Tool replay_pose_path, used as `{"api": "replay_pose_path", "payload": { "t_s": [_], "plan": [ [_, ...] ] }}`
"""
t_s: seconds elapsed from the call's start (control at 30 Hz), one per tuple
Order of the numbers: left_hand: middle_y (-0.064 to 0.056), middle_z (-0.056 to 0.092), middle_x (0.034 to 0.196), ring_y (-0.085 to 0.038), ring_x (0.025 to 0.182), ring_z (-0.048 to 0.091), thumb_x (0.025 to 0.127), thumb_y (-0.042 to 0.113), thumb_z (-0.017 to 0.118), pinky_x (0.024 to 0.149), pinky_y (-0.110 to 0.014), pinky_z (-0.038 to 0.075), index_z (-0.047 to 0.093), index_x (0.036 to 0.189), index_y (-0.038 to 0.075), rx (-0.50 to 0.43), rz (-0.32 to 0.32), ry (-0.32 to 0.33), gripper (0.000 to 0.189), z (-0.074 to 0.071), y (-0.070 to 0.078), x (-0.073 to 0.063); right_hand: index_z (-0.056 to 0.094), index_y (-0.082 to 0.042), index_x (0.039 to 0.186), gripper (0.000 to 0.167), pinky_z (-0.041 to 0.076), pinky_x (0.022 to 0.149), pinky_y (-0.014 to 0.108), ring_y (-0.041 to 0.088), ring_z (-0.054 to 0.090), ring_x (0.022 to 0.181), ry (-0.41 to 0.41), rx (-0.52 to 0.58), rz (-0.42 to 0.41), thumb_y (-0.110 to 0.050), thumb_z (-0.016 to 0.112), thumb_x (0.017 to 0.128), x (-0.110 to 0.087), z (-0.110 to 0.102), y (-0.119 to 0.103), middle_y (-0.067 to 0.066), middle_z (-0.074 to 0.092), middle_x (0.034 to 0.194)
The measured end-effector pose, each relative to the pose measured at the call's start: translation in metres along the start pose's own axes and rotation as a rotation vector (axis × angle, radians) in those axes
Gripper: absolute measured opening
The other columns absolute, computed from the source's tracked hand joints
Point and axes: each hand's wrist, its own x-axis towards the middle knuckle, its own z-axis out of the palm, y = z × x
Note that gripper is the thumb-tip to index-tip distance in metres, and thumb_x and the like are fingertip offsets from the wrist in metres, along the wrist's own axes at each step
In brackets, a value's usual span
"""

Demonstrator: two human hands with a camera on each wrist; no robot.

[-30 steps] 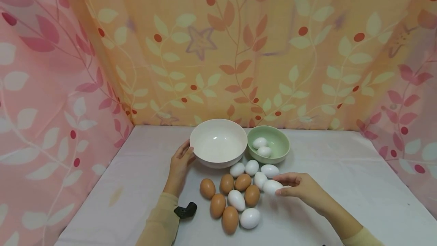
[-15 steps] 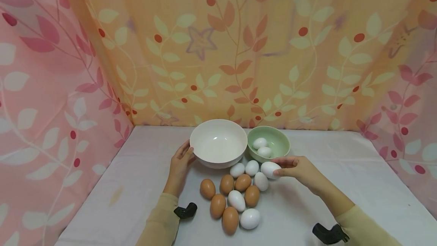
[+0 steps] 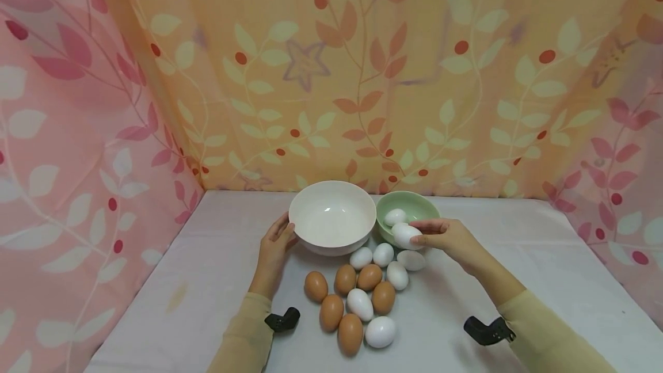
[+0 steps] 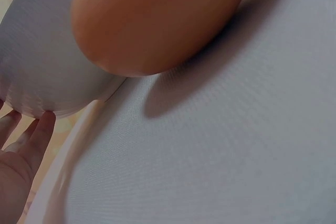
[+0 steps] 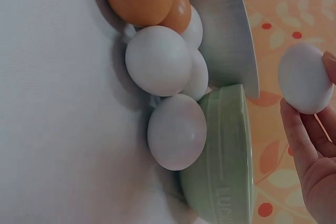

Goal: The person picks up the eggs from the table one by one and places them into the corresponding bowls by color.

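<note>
My right hand [image 3: 452, 242] pinches a white egg [image 3: 406, 236] between thumb and fingers, over the front rim of the small green bowl [image 3: 430, 212]. In the right wrist view this egg [image 5: 305, 78] is lifted higher than the bowl's rim. Another white egg [image 3: 395, 217] lies inside the green bowl; the held egg covers part of the inside. The fairly straight fingers of my left hand [image 3: 274, 249] rest against the outer left side of a large white bowl [image 3: 331, 217]. That bowl holds nothing visible. In the left wrist view my left fingertips [image 4: 47, 116] touch its outer wall.
In front of the bowls lie several brown eggs [image 3: 331, 312] and several white eggs [image 3: 380, 331], close together on the white cloth [image 3: 171, 281]. One white egg [image 5: 177, 132] sits right beside the green bowl. A patterned curtain [image 3: 331, 73] stands behind.
My right hand has carried the white egg away from the eggs on the cloth, up and forward to the green bowl. The left hand has stayed on the white bowl.
</note>
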Motion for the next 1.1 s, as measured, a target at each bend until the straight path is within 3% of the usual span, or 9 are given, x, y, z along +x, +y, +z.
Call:
{"api": "replay_pose_path", "payload": {
  "t_s": [0.4,0.73,1.1],
  "plan": [
    [-0.010,0.047,0.153,0.001,0.114,0.059,0.100,0.028,0.060,0.111,-0.045,0.046,0.046,0.149,0.012,-0.025,-0.004,-0.015,0.053,0.000,0.002,0.000,0.064,-0.007,0.131,0.054,0.048,0.092,0.024,0.005,0.060,0.103,0.057,-0.013,0.015,-0.038,0.075,0.088,0.022,-0.004,0.003,0.004,0.071,0.121],
    [-0.008,0.047,0.153,0.001,0.116,0.058,0.100,0.030,0.061,0.110,-0.043,0.047,0.045,0.149,0.013,-0.021,0.000,-0.019,0.054,-0.002,0.001,-0.001,0.063,-0.007,0.133,0.061,0.049,0.104,0.041,0.026,0.056,0.124,0.108,0.002,0.077,-0.044,0.076,0.086,0.043,0.003,0.004,0.013,0.064,0.134],
    [-0.010,0.047,0.153,0.004,0.113,0.059,0.100,0.029,0.060,0.110,-0.044,0.047,0.046,0.149,0.012,-0.017,0.010,-0.019,0.053,-0.001,0.000,0.000,0.064,-0.004,0.130,0.057,0.056,0.097,0.030,0.017,0.061,0.114,0.127,0.030,0.080,-0.038,0.077,0.087,0.060,0.011,0.013,0.014,0.065,0.131]
  ]
}}
